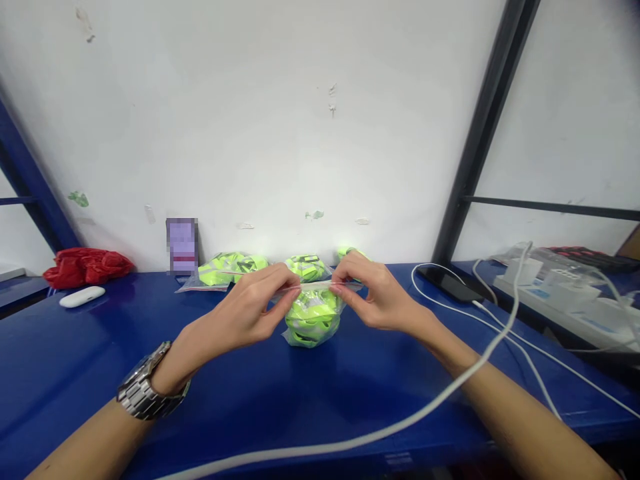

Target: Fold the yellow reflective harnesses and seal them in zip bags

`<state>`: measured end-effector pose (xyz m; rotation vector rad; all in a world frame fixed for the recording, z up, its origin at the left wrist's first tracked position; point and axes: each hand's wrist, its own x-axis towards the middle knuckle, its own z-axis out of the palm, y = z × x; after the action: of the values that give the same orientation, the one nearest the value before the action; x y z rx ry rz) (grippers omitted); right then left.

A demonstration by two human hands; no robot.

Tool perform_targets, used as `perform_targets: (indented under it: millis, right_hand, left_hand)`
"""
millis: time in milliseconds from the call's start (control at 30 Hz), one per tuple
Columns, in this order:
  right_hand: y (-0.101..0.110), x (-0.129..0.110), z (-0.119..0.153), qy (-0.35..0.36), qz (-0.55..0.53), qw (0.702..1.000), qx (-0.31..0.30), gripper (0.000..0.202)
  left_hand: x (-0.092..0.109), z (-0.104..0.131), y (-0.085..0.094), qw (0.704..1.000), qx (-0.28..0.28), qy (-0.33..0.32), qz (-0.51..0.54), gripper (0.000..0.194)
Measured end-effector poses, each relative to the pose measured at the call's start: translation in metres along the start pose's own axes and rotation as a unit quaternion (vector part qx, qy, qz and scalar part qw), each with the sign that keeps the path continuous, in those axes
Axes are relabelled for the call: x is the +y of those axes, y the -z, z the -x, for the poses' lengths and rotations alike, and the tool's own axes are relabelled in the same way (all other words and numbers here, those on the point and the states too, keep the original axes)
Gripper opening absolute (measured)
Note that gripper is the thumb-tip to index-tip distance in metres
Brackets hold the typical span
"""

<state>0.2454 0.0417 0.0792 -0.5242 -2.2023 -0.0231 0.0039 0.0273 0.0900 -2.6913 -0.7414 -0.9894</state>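
Note:
Between my hands is a clear zip bag point(313, 323) with a bundled neon-yellow item with grey bands inside. My left hand point(257, 303) pinches the bag's top edge on the left, thumb against fingers. On the right, my right hand point(375, 290) pinches the same edge. The strip of the bag's mouth runs straight between both sets of fingertips, and the filled part hangs below. Behind it, against the wall, sit more neon-yellow bundles, one in a clear bag point(233, 263) at the left and another bundle point(304, 267) in the middle. A third is partly hidden behind my right hand.
A white cable point(395, 427) arcs across the foreground over the blue table point(240, 427). Further right lie a black phone point(450, 283) and a power strip with chargers point(565, 293). At left are a red bundle point(87, 265), a white case point(83, 297) and a propped-up phone point(182, 245).

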Motion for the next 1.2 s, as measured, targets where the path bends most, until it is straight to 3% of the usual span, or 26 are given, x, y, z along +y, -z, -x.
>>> perform_targets:
  millis: [233,667,933,1200]
  right_hand:
    - [-0.001,-0.004,-0.001,-0.001,0.003,1.000,0.011,0.007]
    - [-0.008,-0.012,-0.003,0.026,-0.004,1.000,-0.009,0.010]
    - [-0.010,-0.015,-0.003,0.026,0.000,1.000,0.001,0.009]
    - [-0.012,-0.018,-0.004,0.030,0.007,0.999,-0.028,0.009]
  left_hand:
    - [-0.001,0.000,-0.002,1.000,0.009,0.009,0.025,0.004]
    - [0.005,0.000,-0.005,0.999,-0.033,0.008,0.031,0.007]
    - [0.005,0.000,-0.006,1.000,-0.012,-0.005,0.021,0.005]
    - [0.006,0.000,-0.006,0.999,-0.024,0.001,0.025,0.007]
